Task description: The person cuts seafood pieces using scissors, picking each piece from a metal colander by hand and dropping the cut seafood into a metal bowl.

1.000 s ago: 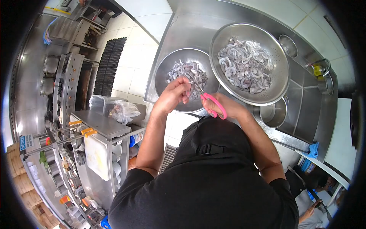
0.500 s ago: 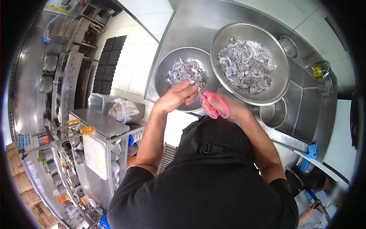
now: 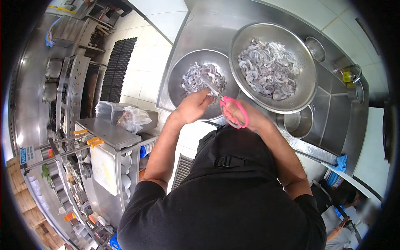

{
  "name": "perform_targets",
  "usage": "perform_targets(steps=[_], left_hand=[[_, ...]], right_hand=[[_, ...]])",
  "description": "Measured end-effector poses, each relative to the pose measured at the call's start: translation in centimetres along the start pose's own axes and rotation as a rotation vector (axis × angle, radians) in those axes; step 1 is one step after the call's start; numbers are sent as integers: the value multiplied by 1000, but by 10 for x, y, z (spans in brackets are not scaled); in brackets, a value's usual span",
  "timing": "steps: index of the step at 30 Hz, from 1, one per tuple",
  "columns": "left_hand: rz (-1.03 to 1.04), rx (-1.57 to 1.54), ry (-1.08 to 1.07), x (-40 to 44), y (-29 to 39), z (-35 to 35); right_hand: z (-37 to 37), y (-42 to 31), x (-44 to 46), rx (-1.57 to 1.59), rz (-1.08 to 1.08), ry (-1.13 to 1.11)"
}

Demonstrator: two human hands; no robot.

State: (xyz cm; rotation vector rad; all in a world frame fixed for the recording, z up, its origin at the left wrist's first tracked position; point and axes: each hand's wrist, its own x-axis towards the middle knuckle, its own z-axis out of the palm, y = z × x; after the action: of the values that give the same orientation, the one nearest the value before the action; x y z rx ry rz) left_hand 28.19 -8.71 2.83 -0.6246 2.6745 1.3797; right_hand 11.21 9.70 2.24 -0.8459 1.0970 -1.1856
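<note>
Pink-handled scissors (image 3: pixel 234 111) are in my right hand (image 3: pixel 246 114), fingers through the loops, blades pointing up and left over the smaller steel bowl (image 3: pixel 177 79). My left hand (image 3: pixel 193 106) is closed at the near edge of that bowl, its fingertips beside the blades; what it pinches is too small to make out. Grey-white squid-like pieces (image 3: pixel 200 77) lie in the smaller bowl. To the right, a large perforated steel colander (image 3: pixel 306 50) holds a bigger heap of similar pieces (image 3: pixel 268 68).
Behind the colander's near rim sits a steel pot (image 3: pixel 298 125) in the sink area. A small steel bowl (image 3: pixel 315 49) and a blue cloth (image 3: pixel 341 163) are at the right. At left stands a steel cart (image 3: pixel 108 132) with a plastic bag (image 3: pixel 134 118). Another person (image 3: pixel 339 229) is at lower right.
My left hand has shifted slightly left and down, its fingers now more curled in. The scissors have turned a little more upright, with their blades nearer the smaller bowl's pieces.
</note>
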Motion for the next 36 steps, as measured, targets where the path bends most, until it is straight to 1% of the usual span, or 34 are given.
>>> perform_targets(steps=[3, 4, 7, 8, 9, 10, 11, 14, 15, 18, 19, 22, 24, 25, 26, 28, 32, 35, 36], left_hand=[[-88, 150, 68, -2, -14, 7], [-103, 207, 122, -1, -25, 9], [-104, 356, 236, 11, -53, 7], [-104, 399, 259, 14, -58, 5], [-123, 440, 231, 16, -70, 4], [-147, 483, 206, 19, -66, 3], [-316, 568, 133, 23, -63, 2], [-354, 639, 178, 37, -41, -2], [-336, 611, 254, 43, -29, -2], [-190, 361, 422, 67, 30, -4], [7, 331, 553, 77, 44, 4], [197, 260, 494, 113, 93, 28], [191, 245, 326, 145, 115, 50], [240, 266, 277, 163, 117, 63], [291, 287, 227, 181, 115, 77], [240, 449, 100, 212, 112, 102], [77, 725, -195, 251, 120, 134], [16, 815, -187, 267, 105, 151], [15, 792, -184, 268, 109, 149]], right_hand=[[-4, -9, -3, 5, 5, 37], [-6, -13, -7, 2, 15, 58], [-14, -17, -21, -102, 121, -8], [-15, -16, -25, -155, 158, 17], [-14, -12, -27, -207, 196, 37], [-13, -13, -30, -257, 234, 49], [-12, -19, -38, -252, 194, 95], [-20, -47, -71, -329, 179, 238], [-30, -44, -80, -398, 228, 265], [-54, -40, -119, -567, 134, 411], [-60, -40, -132, -532, 135, 471], [-75, -46, -168, -439, 132, 635], [-84, -51, -187, -394, 125, 728], [-92, -53, -196, -440, 162, 741], [-99, -52, -203, -390, 165, 754], [-108, -49, -215, -287, 174, 784], [-114, -50, -228, -280, 119, 820], [-120, -38, -235, -280, 99, 818], [-122, -36, -237, -285, 101, 820]])
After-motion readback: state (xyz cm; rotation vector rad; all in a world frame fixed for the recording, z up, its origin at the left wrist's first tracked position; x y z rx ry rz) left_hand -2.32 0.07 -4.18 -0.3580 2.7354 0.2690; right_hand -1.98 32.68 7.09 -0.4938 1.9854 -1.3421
